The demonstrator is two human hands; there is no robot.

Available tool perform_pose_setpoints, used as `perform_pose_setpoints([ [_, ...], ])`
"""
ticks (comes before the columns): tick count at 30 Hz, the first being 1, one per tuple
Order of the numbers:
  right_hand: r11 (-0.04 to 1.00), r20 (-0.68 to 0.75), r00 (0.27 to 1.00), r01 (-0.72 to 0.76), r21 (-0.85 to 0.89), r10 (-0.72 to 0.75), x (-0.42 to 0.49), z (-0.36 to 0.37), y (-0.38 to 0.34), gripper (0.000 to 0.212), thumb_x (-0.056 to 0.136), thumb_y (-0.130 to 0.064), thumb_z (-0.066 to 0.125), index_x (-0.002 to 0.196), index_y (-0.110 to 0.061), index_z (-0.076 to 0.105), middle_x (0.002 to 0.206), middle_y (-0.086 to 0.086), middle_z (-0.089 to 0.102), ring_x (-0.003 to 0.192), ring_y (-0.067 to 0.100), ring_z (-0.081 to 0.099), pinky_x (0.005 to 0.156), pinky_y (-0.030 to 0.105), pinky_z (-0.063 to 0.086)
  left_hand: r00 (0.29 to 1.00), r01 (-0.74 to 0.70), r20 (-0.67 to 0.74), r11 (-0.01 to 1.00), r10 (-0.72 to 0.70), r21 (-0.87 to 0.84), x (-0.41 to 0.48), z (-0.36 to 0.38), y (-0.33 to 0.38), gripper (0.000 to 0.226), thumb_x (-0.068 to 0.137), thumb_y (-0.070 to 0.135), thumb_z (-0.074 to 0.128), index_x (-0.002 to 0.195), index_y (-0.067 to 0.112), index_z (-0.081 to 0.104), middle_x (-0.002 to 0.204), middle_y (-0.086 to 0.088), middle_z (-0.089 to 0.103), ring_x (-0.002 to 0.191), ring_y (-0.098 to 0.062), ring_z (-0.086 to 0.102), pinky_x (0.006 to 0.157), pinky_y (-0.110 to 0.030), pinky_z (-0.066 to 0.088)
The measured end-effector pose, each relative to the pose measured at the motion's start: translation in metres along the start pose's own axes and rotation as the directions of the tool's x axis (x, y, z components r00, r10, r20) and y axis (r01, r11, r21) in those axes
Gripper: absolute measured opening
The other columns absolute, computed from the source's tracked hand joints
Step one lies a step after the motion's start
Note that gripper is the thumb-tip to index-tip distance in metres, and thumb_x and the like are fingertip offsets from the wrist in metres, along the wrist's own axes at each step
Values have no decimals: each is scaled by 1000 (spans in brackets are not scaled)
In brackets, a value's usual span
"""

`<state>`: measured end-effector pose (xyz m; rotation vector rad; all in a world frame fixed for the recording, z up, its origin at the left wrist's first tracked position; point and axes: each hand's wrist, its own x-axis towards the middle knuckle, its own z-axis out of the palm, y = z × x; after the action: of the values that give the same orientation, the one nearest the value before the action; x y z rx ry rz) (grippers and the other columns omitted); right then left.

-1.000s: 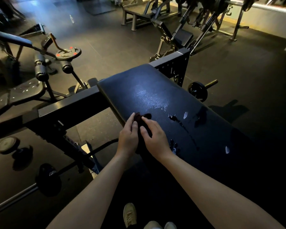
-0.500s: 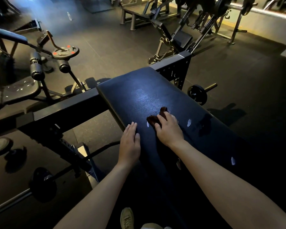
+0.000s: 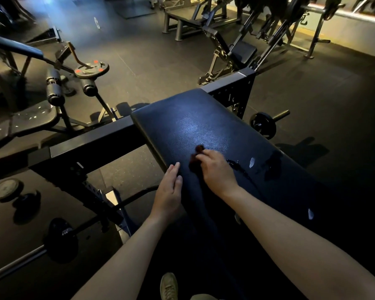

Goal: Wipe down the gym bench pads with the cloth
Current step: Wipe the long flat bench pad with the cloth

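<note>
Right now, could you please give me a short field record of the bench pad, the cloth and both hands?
bench pad: dark, glossy, wet streaks on its right side
left hand: flat, fingers straight, on the pad's left edge
right hand: grips the cloth against the pad
cloth: dark, bunched, partly under the fingers

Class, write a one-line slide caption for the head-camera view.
Right hand grips a dark cloth on the black bench pad while the left hand rests flat at the pad's edge.
</note>
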<state>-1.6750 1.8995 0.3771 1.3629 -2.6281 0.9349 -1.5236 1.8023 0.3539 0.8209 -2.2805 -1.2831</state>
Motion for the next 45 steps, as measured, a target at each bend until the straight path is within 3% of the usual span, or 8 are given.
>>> perform_pose_setpoints([
  [4, 984, 115, 981, -147, -99, 158, 9, 3, 6, 45, 98, -35, 53, 136, -12, 57, 141, 13, 52, 136, 33, 40, 119, 47, 23, 999, 32, 11, 999, -31, -21, 1, 2, 2, 46, 108, 20, 41, 154, 15, 37, 156, 12, 31, 147, 1, 20, 111, 0, 6],
  [9, 997, 119, 993, -20, 81, 11, -11, 3, -15, 23, 88, -17, 64, 110, -14, 69, 119, 4, 66, 114, 29, 57, 101, 39, 45, 998, 59, 19, 984, -57, -170, 3, 1, 5, 54, 104, 35, 35, 153, 12, 37, 159, 0, 37, 149, -8, 28, 125, -28, 17],
  [15, 981, 145, 982, 100, 164, -124, -36, 2, -22, 22, 87, -16, 59, 106, -15, 69, 114, 1, 67, 109, 24, 58, 94, 40, 50, 999, 37, -34, 998, -39, -57, 0, 4, 7, 43, 109, 24, 37, 150, 11, 43, 157, -1, 41, 147, -7, 28, 113, -3, 12],
  [18, 993, 2, 1000, -4, 120, 4, -15, 0, -6, 31, 89, -11, 59, 119, -14, 65, 124, 6, 63, 121, 30, 53, 105, 46, 42, 1000, -7, -15, 999, 8, 36, 0, 2, 3, 44, 109, 22, 39, 151, 12, 42, 157, 2, 39, 147, -4, 25, 117, -10, 10],
  [22, 987, 130, 978, -162, -10, 162, 1, 6, -5, 49, 97, -29, 55, 144, -15, 51, 151, 12, 45, 144, 31, 32, 121, 41, 21, 1000, -14, -23, 999, 15, 40, 1, 3, 4, 44, 109, 23, 40, 152, 13, 42, 158, 2, 39, 149, -8, 26, 121, -20, 13],
  [30, 990, 177, 978, 94, 104, -112, -25, 3, -12, 36, 93, -22, 61, 128, -20, 66, 135, 1, 60, 130, 21, 50, 109, 38, 43, 999, -26, -46, 998, 28, 53, 1, 4, 5, 44, 108, 23, 43, 151, 15, 44, 157, 2, 41, 148, -6, 27, 119, -16, 14],
  [37, 990, 90, 987, -134, 36, 131, 3, 4, -1, 40, 99, -27, 56, 137, -14, 58, 143, 8, 54, 141, 26, 38, 118, 39, 30, 997, -48, -51, 984, 57, 171, 0, 7, 4, 45, 108, 22, 44, 152, 16, 43, 159, 2, 39, 150, -9, 24, 114, -6, 6],
  [45, 991, 155, 986, 42, 124, -61, -22, -1, -16, 30, 94, -24, 61, 123, -20, 69, 124, 1, 65, 120, 23, 56, 101, 38, 48, 995, -54, -79, 989, 65, 140, 1, 7, 6, 42, 106, 17, 46, 148, 13, 48, 154, 1, 45, 147, -9, 30, 115, -9, 11],
])
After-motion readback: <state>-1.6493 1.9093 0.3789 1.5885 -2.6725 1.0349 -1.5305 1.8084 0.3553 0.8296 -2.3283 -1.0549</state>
